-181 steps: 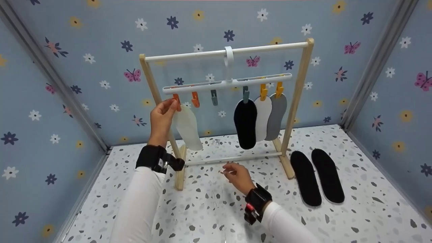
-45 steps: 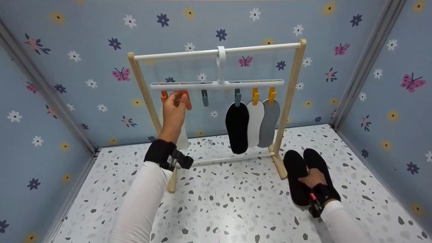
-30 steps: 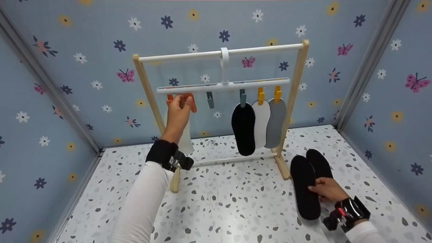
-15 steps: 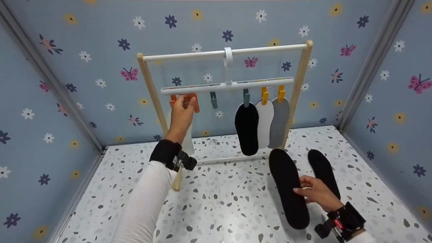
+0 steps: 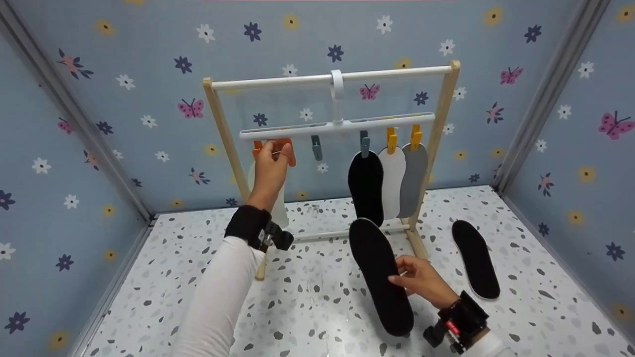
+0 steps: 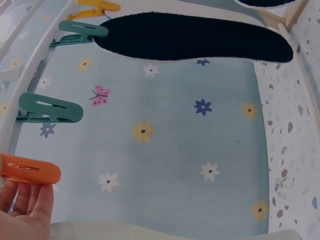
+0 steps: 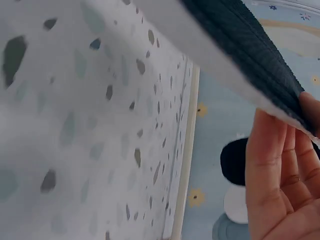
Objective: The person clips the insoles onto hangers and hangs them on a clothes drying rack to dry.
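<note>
My left hand [image 5: 272,171] pinches the second orange clothes peg [image 6: 32,170] from the left on the white hanger [image 5: 297,131]. No insole hangs from that peg. Beside it, a pale insole [image 5: 280,208] hangs from the first orange peg [image 5: 257,147], partly covered by the hand. Between thumb and fingers, my right hand [image 5: 424,280] holds a black insole [image 5: 379,277] by its side edge, tilted above the floor in front of the rack. The right wrist view shows the pale underside of this insole [image 7: 210,60]. A second black insole [image 5: 476,260] lies flat on the right.
The hanger hooks over a wooden rack [image 5: 444,104] with a white top rail. From its right half hang a black insole [image 5: 366,186] on a green peg, then a white insole [image 5: 393,183] and a grey insole [image 5: 412,181] on yellow pegs. One green peg [image 5: 317,148] holds nothing.
My left hand has shifted from the first orange peg to the second. My right hand has picked up the left of two black insoles and carried it leftward, in front of the rack.
</note>
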Available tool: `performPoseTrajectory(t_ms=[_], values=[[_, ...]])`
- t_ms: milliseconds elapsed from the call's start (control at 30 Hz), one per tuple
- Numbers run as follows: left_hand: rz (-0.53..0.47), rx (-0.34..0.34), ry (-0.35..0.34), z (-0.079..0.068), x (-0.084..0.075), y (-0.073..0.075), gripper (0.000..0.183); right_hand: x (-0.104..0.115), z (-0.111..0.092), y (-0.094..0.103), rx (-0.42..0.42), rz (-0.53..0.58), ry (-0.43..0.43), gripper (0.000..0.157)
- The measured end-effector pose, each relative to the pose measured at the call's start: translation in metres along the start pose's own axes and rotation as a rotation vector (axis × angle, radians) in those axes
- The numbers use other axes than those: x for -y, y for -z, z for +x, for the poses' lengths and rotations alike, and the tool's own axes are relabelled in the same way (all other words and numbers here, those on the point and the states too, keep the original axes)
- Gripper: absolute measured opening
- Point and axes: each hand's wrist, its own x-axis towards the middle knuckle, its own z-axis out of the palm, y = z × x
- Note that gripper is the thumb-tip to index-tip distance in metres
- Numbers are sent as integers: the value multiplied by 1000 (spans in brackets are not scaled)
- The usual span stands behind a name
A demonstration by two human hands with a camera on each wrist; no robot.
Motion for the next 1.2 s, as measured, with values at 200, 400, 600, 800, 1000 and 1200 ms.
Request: performPoseTrajectory(t_ms=[200,400,600,800,1000,1200], values=[[7,-18,-5,0,-3,-3,34,3,19,-22,-7,35,14,24],[29,-38,-16,0,-4,-4,33,17,35,-44,-38,70,42,23],[39,-68,-28,0,-3,-4,31,44,41,-63,-61,35,68,18],[76,-88,-43,1,-4,-6,32,50,51,-73,-110,5,77,17],[45,-99,-48,1,-4,-7,31,56,60,-80,-104,13,81,17],[9,-102,-58,0,-1,-8,30,63,68,-85,-107,9,101,15]])
